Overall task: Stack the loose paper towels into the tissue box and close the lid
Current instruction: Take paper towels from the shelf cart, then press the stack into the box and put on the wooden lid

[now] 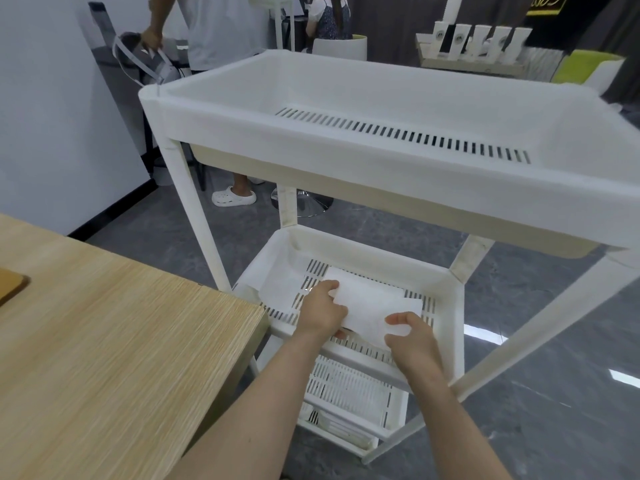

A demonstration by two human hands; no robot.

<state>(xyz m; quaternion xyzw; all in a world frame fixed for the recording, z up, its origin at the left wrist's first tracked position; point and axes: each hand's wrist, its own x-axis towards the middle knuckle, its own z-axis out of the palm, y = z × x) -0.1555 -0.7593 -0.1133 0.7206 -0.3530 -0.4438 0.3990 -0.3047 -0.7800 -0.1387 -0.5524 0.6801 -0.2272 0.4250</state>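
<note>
A white stack of paper towels (372, 304) lies over the slotted middle shelf (446, 299) of a white cart. My left hand (322, 311) grips the stack's left end, thumb on top and fingers under it. My right hand (410, 337) pinches its near right corner. Another loose white sheet (280, 287) lies flat at the shelf's left side. No tissue box is in view.
The cart's top tray (242, 109) overhangs the shelf, and a bottom shelf (349, 393) sits below. A wooden table (104, 341) stands close on the left. A person (221, 32) stands behind the cart holding a grey bag; chairs and cups sit far back.
</note>
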